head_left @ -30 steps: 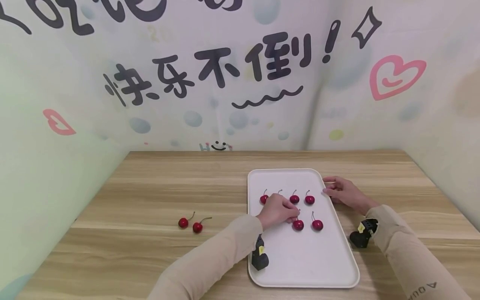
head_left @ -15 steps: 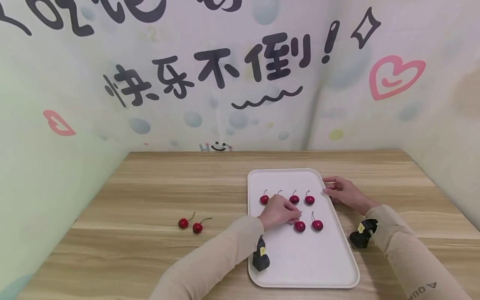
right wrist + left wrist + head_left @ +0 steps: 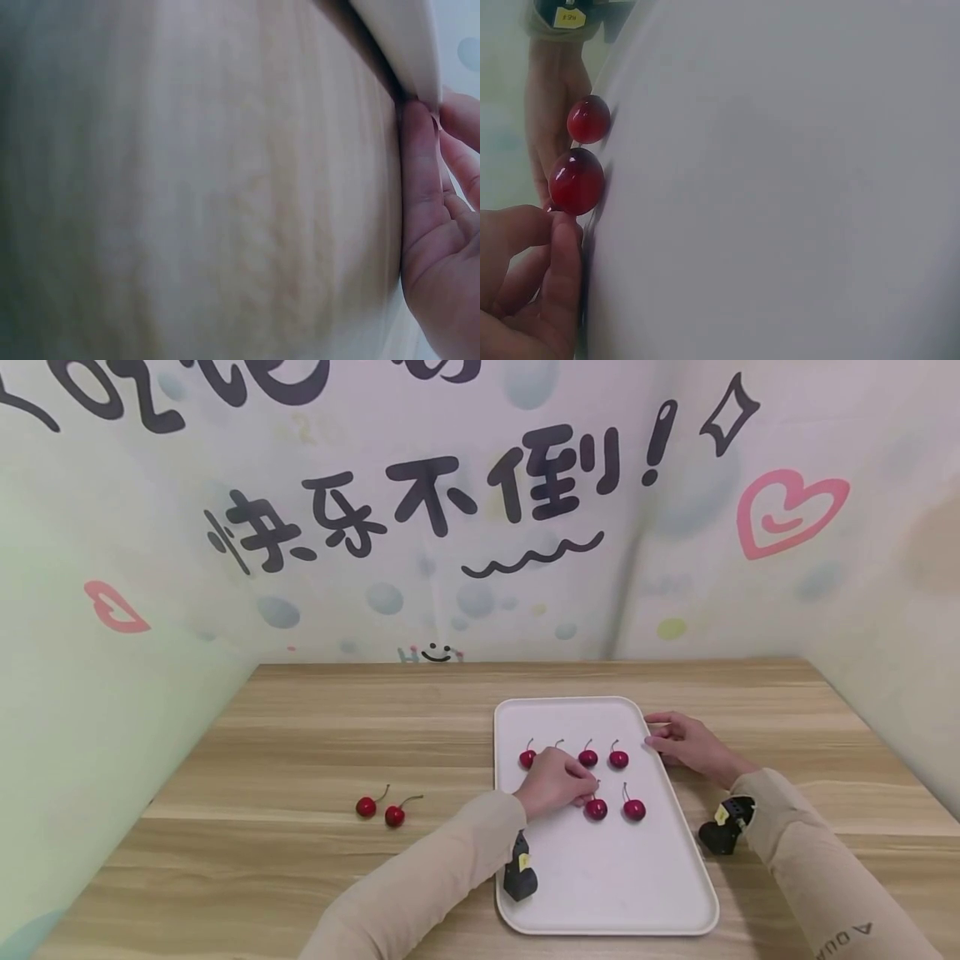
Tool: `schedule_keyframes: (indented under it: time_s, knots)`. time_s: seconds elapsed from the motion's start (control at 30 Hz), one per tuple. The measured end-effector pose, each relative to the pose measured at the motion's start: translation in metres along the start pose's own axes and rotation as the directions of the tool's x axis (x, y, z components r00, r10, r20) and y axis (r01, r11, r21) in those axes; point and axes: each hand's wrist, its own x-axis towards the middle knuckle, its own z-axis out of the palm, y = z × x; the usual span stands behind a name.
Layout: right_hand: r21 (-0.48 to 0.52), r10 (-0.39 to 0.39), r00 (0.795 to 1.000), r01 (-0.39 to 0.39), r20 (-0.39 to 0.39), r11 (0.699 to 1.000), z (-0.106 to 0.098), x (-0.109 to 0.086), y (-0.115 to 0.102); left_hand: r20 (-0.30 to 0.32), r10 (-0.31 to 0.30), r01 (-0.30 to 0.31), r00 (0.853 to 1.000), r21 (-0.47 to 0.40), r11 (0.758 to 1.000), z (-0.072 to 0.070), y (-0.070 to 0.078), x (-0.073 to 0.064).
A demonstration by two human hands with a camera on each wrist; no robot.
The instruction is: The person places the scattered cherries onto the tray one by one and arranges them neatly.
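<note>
My left hand (image 3: pixel 557 783) is over the white tray (image 3: pixel 615 893) and pinches the stem of a dark red cherry (image 3: pixel 596 810) between thumb and fingertips. Beside that cherry, to the right, lies another cherry (image 3: pixel 634 810) with its stem pointing away. In the left wrist view, the pinched cherry (image 3: pixel 577 181) hangs close to the tray surface; whether it touches is unclear. My right hand (image 3: pixel 693 747) holds the tray's right rim. In the right wrist view, the thumb (image 3: pixel 421 157) sits under the rim and the fingers lie along its upper side.
Farther back on the tray runs a row of several cherries (image 3: pixel 588 758), one mostly hidden by the left hand. Two loose cherries (image 3: pixel 394 815) lie on the wooden table (image 3: pixel 300 877) left of the tray. A printed cloth wall (image 3: pixel 375 602) stands behind.
The pinched cherry shifted slightly right and nearer, then back left, together with my left hand. My right hand and the tray have stayed put.
</note>
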Motion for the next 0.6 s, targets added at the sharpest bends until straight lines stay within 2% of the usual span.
schedule_keyframes:
  time_s: [0.17,0.4,0.6]
  knots:
    - [-0.006,0.004,1.000,-0.004,-0.001,1.000,-0.001,0.000,0.000,0.003,0.016,-0.016,1.000,-0.007,1.000,-0.001,-0.001,0.000]
    - [-0.002,0.008,1.000,-0.008,0.001,1.000,0.000,0.000,-0.002,0.010,0.000,0.001,1.000,-0.009,1.000,-0.002,0.001,-0.002]
    - [0.003,0.007,1.000,-0.007,-0.002,1.000,0.000,-0.001,-0.002,0.045,0.021,-0.022,0.999,0.030,0.999,-0.018,0.010,-0.005]
